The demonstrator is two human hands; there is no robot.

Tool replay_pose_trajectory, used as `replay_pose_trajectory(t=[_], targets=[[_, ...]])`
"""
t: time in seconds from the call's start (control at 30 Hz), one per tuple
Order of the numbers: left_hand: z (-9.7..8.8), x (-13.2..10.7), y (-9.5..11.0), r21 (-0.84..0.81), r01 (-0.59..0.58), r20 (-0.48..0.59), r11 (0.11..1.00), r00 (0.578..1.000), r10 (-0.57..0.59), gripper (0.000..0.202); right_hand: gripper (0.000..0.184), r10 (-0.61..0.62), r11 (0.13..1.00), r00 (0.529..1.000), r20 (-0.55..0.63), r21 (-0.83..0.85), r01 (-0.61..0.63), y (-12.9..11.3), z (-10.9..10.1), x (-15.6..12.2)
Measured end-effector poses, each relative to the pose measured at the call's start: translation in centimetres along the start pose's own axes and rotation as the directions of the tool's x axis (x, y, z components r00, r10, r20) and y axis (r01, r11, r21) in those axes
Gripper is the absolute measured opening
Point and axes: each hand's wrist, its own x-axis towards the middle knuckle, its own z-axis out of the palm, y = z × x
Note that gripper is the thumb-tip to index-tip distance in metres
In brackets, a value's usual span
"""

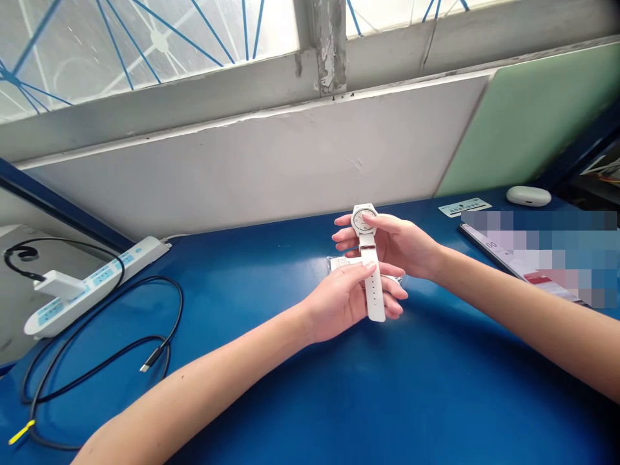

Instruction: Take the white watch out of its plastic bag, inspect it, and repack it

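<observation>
A white wristwatch (372, 284) with a round white dial is held up above the blue table, its strap hanging straight down toward me. My right hand (397, 236) grips the watch case, with the thumb on the dial and the fingers behind. Lower down, my left hand (346, 294) pinches the holed strap between its thumb on top and fingers underneath. Behind the hands a small packet (339, 262) with printed text lies on the table, mostly hidden by them.
On the left, a white power strip (138, 253) carries a plugged-in charger (61, 284); a black cable (181, 303) loops across the blue table (310, 400). At the right lie a card (465, 206), a white earbud case (529, 196) and a partly blurred flat screen device (513, 255). A pale panel (242, 174) stands behind.
</observation>
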Motion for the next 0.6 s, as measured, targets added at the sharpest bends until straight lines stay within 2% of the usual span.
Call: replay_pose_trajectory(t=[0.13, 0.33, 0.47, 0.6], targets=[[0.34, -0.2, -0.02, -0.043, -0.007, 0.028, 0.999, 1.0, 0.009, 0.028, 0.038, 0.048, 0.996, 0.998, 0.03, 0.073, -0.05, 0.1, 0.25, -0.09], [0.63, 0.15, 0.17, 0.009, -0.113, -0.115, 0.994, 0.987, 0.113, 0.024, 0.039, -0.02, 1.0, 1.0, 0.019, -0.017, 0.021, -0.26, -0.16, -0.05], [0.7, 0.36, 0.01, 0.012, -0.054, -0.171, 0.998, 0.984, 0.056, 0.024, 0.036, -0.027, 0.999, 0.998, 0.052, -0.039, 0.029, -0.19, -0.05, 0.06], [0.84, 0.31, 0.09, 0.012, 0.0, -0.126, 1.0, 0.992, 0.002, 0.023, 0.034, 0.036, 0.995, 0.999, 0.004, 0.09, -0.036, -0.13, 0.47, -0.04]])
